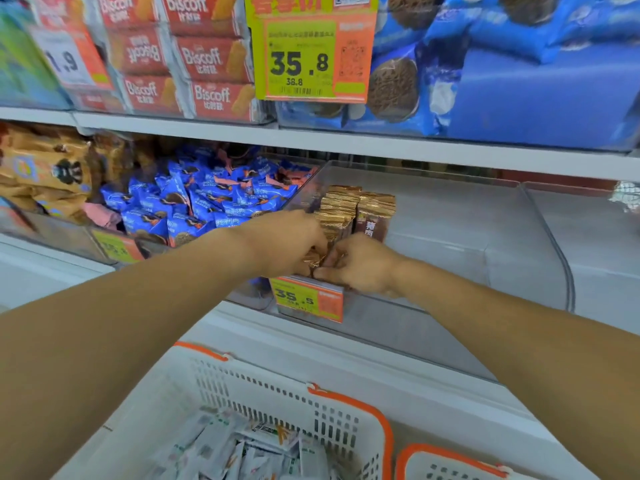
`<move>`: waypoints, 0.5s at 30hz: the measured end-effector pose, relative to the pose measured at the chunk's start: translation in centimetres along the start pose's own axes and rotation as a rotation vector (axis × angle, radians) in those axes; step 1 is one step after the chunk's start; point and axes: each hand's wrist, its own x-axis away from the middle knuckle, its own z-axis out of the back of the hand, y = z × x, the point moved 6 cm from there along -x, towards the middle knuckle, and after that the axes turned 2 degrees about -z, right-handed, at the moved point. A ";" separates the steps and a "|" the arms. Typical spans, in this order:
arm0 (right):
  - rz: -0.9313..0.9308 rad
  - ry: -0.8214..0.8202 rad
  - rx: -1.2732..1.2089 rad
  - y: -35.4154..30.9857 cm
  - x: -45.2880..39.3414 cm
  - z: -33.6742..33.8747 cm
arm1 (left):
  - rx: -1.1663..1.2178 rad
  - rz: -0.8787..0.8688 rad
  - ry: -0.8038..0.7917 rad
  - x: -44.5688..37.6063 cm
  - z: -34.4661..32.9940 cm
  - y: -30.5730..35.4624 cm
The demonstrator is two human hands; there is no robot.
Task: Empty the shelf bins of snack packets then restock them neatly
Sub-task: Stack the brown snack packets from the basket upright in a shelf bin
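A: Head cam, quick read: which step?

B: Restock, I'd say. Clear bin [450, 216] on the middle shelf is mostly bare; only a short row of gold-brown packets [349, 209] stands upright at its front-left corner, behind the orange price tag [308, 299].

A: Hands?

B: Both in that corner, nearly touching. Left hand [287, 240] comes over the bin's left wall, fingers curled down onto the near end of the row, looks like it's gripping a packet or two. Right hand [356, 265] sits at the front lip, fingers [329, 271] pinched on a packet edge. Neither is slack.

A: Next move needs?

B: Prob. squaring the row vs the wall so packets stay upright, then more stock. White basket [346, 420] w/ orange rim below holds white sachets, not gold ones, so can't tell where further gold stock is.

A: Neighbours?

B: Blue packets [194, 202] heaped loose in the bin to the left, not yet tidied.
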 end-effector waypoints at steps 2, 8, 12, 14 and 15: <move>-0.032 -0.039 -0.024 0.0 0.0 -0.1 | -0.003 0.029 -0.009 -0.2 0.1 0.0; 0.004 -0.020 -0.230 0.4 0.4 -0.1 | 0.087 0.019 0.105 0.4 0.9 -1.1; -0.185 -0.225 -0.217 1.5 0.7 0.8 | 0.133 0.014 0.004 0.6 -0.3 -1.0; -0.225 -0.164 -0.452 1.2 0.6 2.0 | 0.184 0.051 -0.019 0.3 0.0 -1.2; -0.230 -0.127 -0.539 0.9 0.5 2.3 | 0.200 0.067 -0.012 0.3 0.3 -1.2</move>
